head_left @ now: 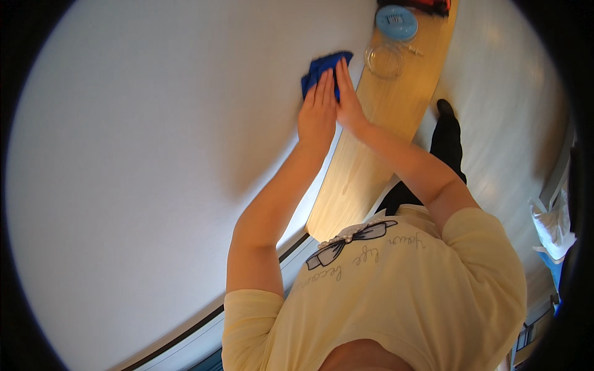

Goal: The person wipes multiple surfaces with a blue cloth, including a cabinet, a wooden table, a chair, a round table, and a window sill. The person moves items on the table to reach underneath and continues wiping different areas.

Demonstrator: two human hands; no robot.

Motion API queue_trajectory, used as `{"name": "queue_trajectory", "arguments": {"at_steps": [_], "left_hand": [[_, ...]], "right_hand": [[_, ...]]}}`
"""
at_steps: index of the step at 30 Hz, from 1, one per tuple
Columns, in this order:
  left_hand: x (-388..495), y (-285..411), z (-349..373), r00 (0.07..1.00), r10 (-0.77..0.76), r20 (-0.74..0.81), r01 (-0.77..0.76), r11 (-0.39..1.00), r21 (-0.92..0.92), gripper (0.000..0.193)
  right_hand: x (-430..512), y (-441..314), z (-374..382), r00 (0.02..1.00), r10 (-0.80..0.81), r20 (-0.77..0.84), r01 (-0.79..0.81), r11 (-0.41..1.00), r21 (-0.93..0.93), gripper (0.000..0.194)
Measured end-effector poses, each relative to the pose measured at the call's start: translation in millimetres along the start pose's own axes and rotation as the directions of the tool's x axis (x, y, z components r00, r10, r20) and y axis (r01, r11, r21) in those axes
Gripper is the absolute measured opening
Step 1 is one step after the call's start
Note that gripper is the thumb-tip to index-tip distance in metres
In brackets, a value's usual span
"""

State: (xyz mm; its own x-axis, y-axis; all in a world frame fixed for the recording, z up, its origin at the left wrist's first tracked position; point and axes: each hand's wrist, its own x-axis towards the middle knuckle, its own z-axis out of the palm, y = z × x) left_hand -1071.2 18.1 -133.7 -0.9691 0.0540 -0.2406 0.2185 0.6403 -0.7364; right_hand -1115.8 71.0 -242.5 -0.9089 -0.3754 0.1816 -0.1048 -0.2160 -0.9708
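Observation:
A folded blue cloth [320,68] lies flat against a broad white wall surface [153,116], close to a light wooden ledge. My left hand [317,111] presses on the cloth with fingers stretched and held together. Right beside it, my right hand [350,105] also rests on the cloth, its fingers over the cloth's right side. The two hands touch along their inner edges. Both palms face away from view, so the cloth beneath them is partly hidden.
Along the wall runs the wooden ledge [352,176]. On its far end are a round blue-lidded container [397,23], a coil of clear tubing [384,62] and a red-and-black object [427,6]. Below, my leg in black trousers [448,141] stands on the floor [496,116]. A white bag [552,222] is at right.

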Motion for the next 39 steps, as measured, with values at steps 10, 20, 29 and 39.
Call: {"name": "queue_trajectory", "arguments": {"at_steps": [10,20,29,39], "left_hand": [[-116,29,17,0.985,0.134,-0.106,-0.137,0.99,-0.026,0.045],[-104,33,29,0.989,0.08,0.127,-0.084,0.996,0.033,0.055],[-125,46,52,0.993,0.115,-0.013,-0.114,0.993,0.025,0.054],[-162,50,19,0.988,-0.154,0.027,0.156,0.985,-0.069,0.057]], "right_hand": [[-133,-17,67,0.933,0.322,0.162,-0.341,0.934,0.105,0.072],[-128,11,78,0.995,0.079,-0.055,-0.079,0.997,-0.004,0.077],[-160,25,81,0.981,0.195,0.014,-0.196,0.98,0.046,0.069],[-140,3,33,0.924,-0.346,0.164,0.372,0.913,-0.169,0.073]]}}
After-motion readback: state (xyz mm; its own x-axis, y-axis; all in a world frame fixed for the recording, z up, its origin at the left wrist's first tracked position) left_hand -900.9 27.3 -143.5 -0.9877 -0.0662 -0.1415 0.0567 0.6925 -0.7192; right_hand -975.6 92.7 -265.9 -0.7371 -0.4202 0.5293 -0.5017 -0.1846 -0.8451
